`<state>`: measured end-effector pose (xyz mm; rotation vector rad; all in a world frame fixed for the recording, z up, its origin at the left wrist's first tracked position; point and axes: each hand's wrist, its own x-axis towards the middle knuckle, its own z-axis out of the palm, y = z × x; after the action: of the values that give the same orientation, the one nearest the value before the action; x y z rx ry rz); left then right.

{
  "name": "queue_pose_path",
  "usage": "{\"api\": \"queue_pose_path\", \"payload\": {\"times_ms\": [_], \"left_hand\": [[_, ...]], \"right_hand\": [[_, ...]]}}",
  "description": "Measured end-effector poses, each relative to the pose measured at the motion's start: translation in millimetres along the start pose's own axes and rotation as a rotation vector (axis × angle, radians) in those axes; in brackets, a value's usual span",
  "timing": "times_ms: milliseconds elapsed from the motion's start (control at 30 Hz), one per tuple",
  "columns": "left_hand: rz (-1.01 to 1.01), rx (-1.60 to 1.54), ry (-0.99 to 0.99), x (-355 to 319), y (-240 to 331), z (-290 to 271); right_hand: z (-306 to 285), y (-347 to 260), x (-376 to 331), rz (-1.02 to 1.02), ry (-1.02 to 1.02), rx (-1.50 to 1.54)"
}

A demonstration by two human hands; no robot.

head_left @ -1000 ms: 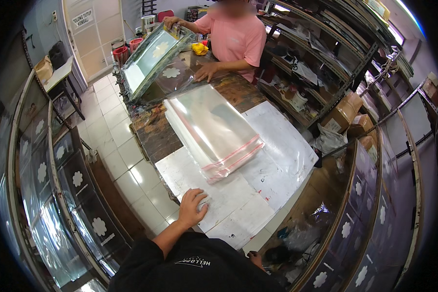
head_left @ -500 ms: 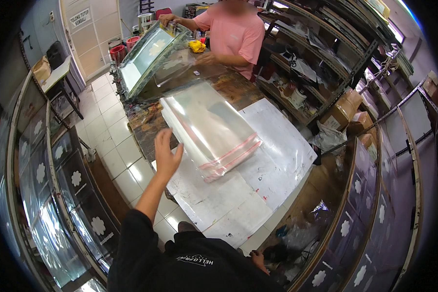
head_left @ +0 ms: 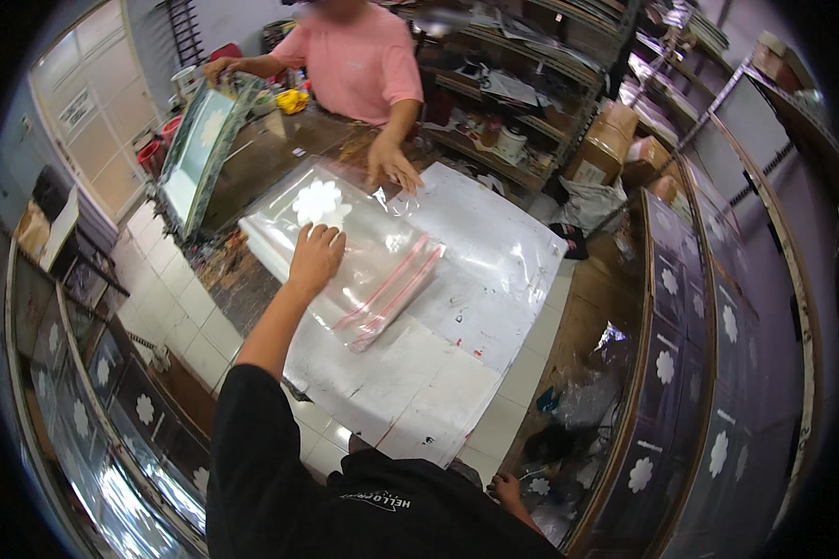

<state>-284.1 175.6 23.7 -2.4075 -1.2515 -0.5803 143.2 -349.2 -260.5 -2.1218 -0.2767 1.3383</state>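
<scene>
Shelf-lined workroom: on the white-sheeted counter (head_left: 494, 279), a stack of clear bags (head_left: 345, 252) runs diagonally, red-striped end toward the near edge; left hand (head_left: 315, 256) fingers rest flat, loosely spread.

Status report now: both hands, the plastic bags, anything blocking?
Left hand flat on bag stack. Right hand low by the body, empty. Co-worker's hand on the stack's far edge.

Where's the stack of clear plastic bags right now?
The stack of clear plastic bags lies mid-table in the head view, under the left hand, on the white sheet, with a co-worker's hand at its far edge.
</scene>
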Motion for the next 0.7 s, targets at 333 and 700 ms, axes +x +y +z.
{"api": "queue_pose_path", "payload": {"times_ms": [333, 700], "left_hand": [[0.439, -0.299, -0.108, -8.1, 215.4, -68.4], [0.926, -0.615, -0.25, -63.2, 399.4, -93.2]], "right_hand": [[-1.7, -175.6, -111.7, -0.504, -0.157, 0.671], [-35.3, -236.8, -158.6, -0.632, 0.101, 0.6]]}}
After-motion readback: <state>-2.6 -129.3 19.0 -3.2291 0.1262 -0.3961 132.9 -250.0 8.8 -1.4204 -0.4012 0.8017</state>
